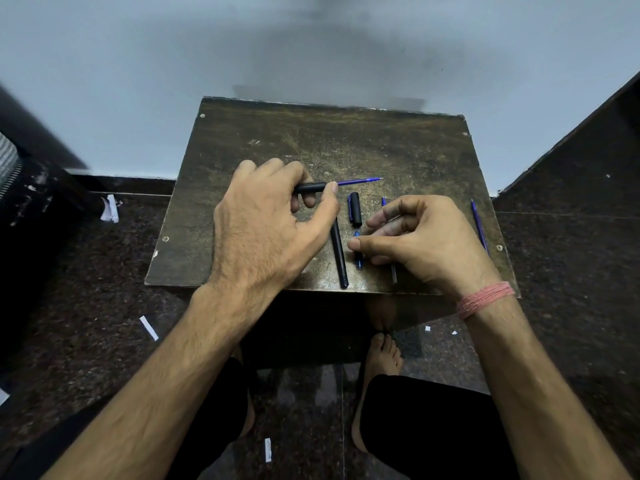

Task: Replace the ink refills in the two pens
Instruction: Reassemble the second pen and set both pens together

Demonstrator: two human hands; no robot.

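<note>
My left hand [266, 223] grips a black pen barrel [310, 187] just above the small dark table [398, 147]. A blue refill [360, 181] sticks out of the barrel to the right. A second black barrel [338, 254] lies near the front edge, beside a black cap with a blue clip [355, 208]. My right hand [426, 240] hovers low over the table with curled fingers, its thumb and fingertips at a small blue pen piece [358, 259]. Another blue refill [479, 226] lies by the right edge. A thin grey refill [394, 273] pokes out under the right hand.
The table stands against a pale wall on a dark speckled floor with white paper scraps [149, 328]. Dark furniture flanks both sides. My bare foot [381, 355] and knees are right below the table's front edge.
</note>
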